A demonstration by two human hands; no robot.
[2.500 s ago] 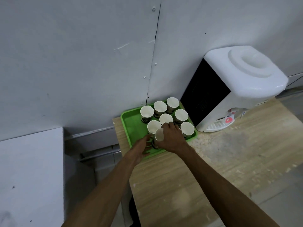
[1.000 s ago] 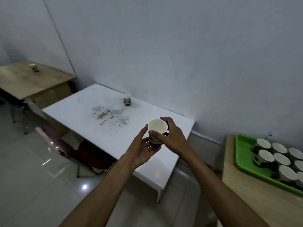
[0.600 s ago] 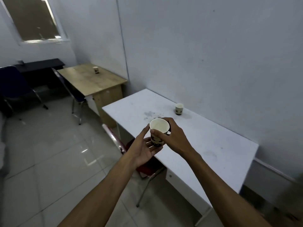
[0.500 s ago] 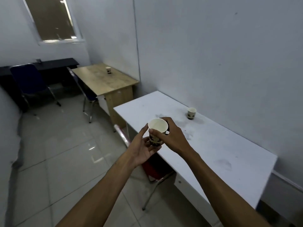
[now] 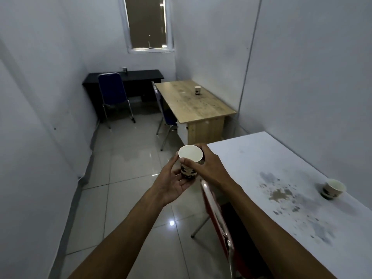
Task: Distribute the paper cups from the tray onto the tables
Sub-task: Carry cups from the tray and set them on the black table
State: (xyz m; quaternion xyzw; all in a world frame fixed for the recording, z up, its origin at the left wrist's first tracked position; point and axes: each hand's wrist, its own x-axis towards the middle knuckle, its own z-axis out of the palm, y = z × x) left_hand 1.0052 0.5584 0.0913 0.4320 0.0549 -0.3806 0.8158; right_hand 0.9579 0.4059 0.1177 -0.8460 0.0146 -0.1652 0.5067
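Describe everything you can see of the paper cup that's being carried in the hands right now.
The carried paper cup looks like a small paper one: plain white inside, wide round rim, dark printed outer wall with a pale pattern. It is upright, mouth up, and looks empty. The right hand grips its side from the right, thumb across the front; the left hand cups it from below and the left. It is held in the air over the tiled floor, off the white table's near corner.

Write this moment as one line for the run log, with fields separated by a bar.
right hand: grips paper cup | left hand: open under it | white table: one cup | wooden table: one cup
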